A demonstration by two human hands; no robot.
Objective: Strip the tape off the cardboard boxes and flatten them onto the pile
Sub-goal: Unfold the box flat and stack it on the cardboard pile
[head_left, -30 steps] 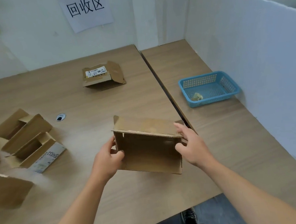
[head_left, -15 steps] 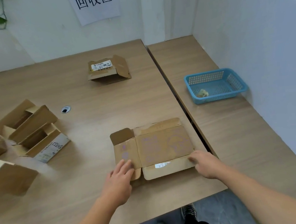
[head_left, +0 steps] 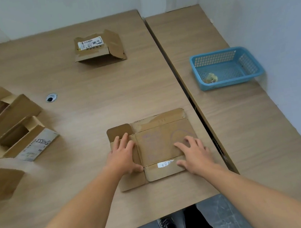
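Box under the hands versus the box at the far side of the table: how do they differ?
The near box lies flat, flaps spread; the far box has some height, one flap raised. Left hand and right hand press the near box; nothing touches the far box. The far box bears a large label; the near box only a small white sticker. Both are brown cardboard.

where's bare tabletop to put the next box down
Bare wood lies between the flattened box and the labelled box farther back, and on the right table nearer than the blue basket. The left edge is crowded with open boxes.
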